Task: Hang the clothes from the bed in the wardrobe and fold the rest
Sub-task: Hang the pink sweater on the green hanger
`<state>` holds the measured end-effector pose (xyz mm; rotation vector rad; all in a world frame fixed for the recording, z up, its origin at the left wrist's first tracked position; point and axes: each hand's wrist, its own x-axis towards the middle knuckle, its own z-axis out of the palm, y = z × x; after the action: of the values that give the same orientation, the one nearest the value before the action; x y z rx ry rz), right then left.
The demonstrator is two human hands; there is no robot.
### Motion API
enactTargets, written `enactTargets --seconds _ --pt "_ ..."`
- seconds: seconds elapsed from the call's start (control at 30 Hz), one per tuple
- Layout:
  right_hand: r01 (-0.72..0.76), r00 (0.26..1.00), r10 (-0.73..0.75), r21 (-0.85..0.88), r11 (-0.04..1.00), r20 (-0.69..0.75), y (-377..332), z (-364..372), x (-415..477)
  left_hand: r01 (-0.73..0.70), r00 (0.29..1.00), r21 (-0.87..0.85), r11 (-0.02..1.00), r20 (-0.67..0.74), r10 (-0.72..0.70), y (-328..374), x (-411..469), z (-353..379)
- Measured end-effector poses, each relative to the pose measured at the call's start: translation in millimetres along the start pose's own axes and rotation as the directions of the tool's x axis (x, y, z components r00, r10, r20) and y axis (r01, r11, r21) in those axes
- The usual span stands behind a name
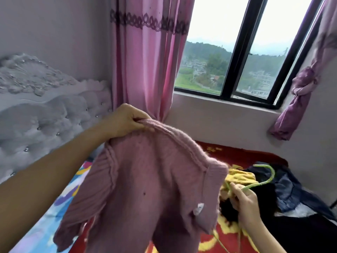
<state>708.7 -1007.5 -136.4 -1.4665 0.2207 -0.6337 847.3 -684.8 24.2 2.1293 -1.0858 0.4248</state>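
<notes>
1. Our left grip [125, 121] pinches the pink sweater [145, 189] by its top edge, holding it up over the bed [235, 153].
2. Our right grip [245, 203] curls round the green hanger [259, 184] beside the sweater.
3. We see dark clothes [286, 187] and a yellow garment [240, 177] on the bed.

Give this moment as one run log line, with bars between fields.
left hand: pinches pink sweater, lifted | right hand: grips green hanger | bed: yellow garment, dark clothes | status: sweater not yet hung
</notes>
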Motion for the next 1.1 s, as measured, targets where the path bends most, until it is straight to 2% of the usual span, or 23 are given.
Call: enactTargets --seconds 0.03,0.1,0.17,0.27,0.33,0.4,0.43,0.47,0.5,0.53,0.57,0.6,0.7,0.8,0.9,0.97,1.03,1.1 --pt "0.026 0.999 -0.026 -0.017 1.0 0.026 1 5 -2 -0.019 0.999 0.032 0.999 0.026 0.018 0 0 -1" --pt "0.045 0.999 -0.044 0.011 0.999 -0.025 -6 2 8 -0.031 0.996 0.092 0.995 0.089 0.023 -1 -1 -1" --pt "0.047 0.996 -0.04 0.093 0.995 -0.078 -15 5 15 0.022 0.998 0.038 0.999 0.059 -0.025 -1 -4 -2" --pt "0.067 0.996 -0.068 0.023 0.997 0.064 -22 28 16 0.08 0.997 -0.032 0.996 0.018 -0.08 -2 -7 -6" --pt "0.093 0.994 -0.092 -0.011 0.996 0.056 -32 43 15 0.122 0.992 -0.014 0.992 0.042 -0.122 -2 -10 -7" --pt "0.108 0.993 -0.109 0.008 0.994 0.047 -43 54 17 0.125 0.989 0.169 0.978 0.059 -0.136 2 -18 -3" --pt "0.125 0.99 -0.125 0.0 0.992 0.057 -47 61 17 0.056 0.998 0.334 0.941 -0.012 -0.056 4 -21 -1" --pt "0.152 0.986 -0.15 -0.032 0.988 0.071 -49 68 15 -0.059 0.993 0.505 0.861 -0.06 0.103 7 -23 4" --pt "0.173 0.982 -0.167 -0.068 0.983 0.089 -48 74 12 -0.15 0.977 0.612 0.777 -0.03 0.212 13 -24 11" --pt "0.187 0.978 -0.176 -0.097 0.978 0.11 -49 80 8 -0.223 0.965 0.666 0.712 0.047 0.258 18 -24 21" --pt "0.192 0.976 -0.177 -0.121 0.974 0.128 -50 85 5 -0.275 0.96 0.666 0.694 0.152 0.235 21 -24 32" --pt "0.195 0.974 -0.176 -0.134 0.972 0.141 -51 88 3 -0.286 0.958 0.643 0.71 0.199 0.206 25 -25 44" --pt "0.225 0.967 -0.202 -0.147 0.963 0.156 -54 93 -2 -0.236 0.971 0.509 0.828 0.081 0.227 30 -37 70" --pt "0.242 0.969 -0.232 -0.133 0.961 0.09 -57 97 -9 -0.313 0.91 0.481 0.819 -0.094 0.403 29 -34 85" --pt "0.266 0.959 -0.281 -0.246 0.932 -0.026 -59 103 -12 -0.339 0.881 0.519 0.784 -0.116 0.458 41 -27 99" --pt "0.225 0.968 -0.244 -0.208 0.952 -0.066 -59 108 -11 -0.338 0.867 0.559 0.757 -0.128 0.481 45 -24 108" --pt "0.182 0.98 -0.193 -0.186 0.966 -0.042 -55 108 -11 -0.36 0.859 0.557 0.748 -0.114 0.499 44 -24 112" --pt "0.207 0.978 -0.206 -0.219 0.954 0.027 -48 106 -16 -0.382 0.861 0.53 0.757 -0.093 0.5 38 -26 113"
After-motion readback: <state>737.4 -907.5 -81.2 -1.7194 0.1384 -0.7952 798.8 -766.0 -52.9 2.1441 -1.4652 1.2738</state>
